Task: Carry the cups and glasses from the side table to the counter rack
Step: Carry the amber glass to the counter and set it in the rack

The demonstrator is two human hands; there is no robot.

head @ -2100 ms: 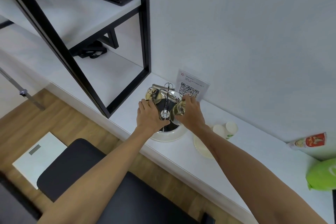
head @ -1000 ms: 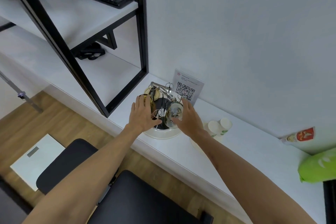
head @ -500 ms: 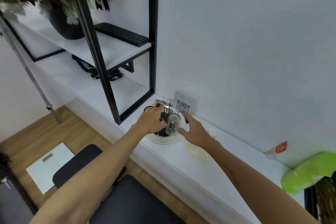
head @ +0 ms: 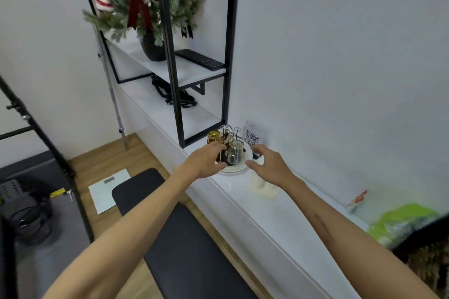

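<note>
A metal cup rack stands on a round white tray on the white counter. An amber glass hangs on its left side and a clear glass on its front, both upside down. My left hand hovers just in front of the rack's left side, fingers spread and holding nothing. My right hand is a little to the right of the rack, open and apart from the clear glass.
A QR-code card leans on the wall behind the rack. A black-framed shelf with a keyboard and potted tree stands left. A cream plate, a green bag and a black bench lie nearby.
Both hands have come off the glasses and drawn back from the rack, fingers spreading. The view has pulled back and tilted up, so the shelf and tree now show.
</note>
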